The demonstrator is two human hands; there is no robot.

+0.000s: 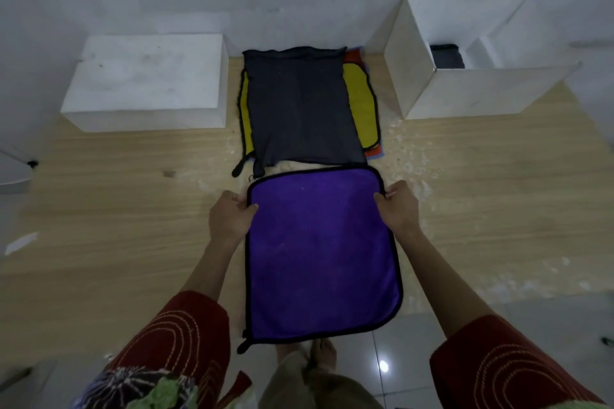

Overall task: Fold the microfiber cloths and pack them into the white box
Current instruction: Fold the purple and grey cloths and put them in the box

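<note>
Closest in, red patterned sleeves (pixel 186 335) and bare feet (pixel 324 354) on a glossy tiled floor (pixel 402 342). Just beyond, a purple cloth (pixel 319 252), black-edged, spread over the wooden table (pixel 116 209), near edge hanging past the table's lip, loop tag dangling at the lower left corner. Gripped near both far corners: left hand (pixel 229 216) with fingers curled round the left edge, thumb on top; right hand (pixel 398 206) pinching the right edge likewise. Farther on, just beside the purple cloth's far edge, a pile of cloths – dark grey cloth (pixel 299 109) on top, yellow cloth (pixel 360 103) beneath, red and blue slivers peeking out at the right. At the back, a closed white block (pixel 146 83) to the left and the white box (pixel 465 93) to the right – open-topped, a dark folded cloth (pixel 447 56) inside.
</note>
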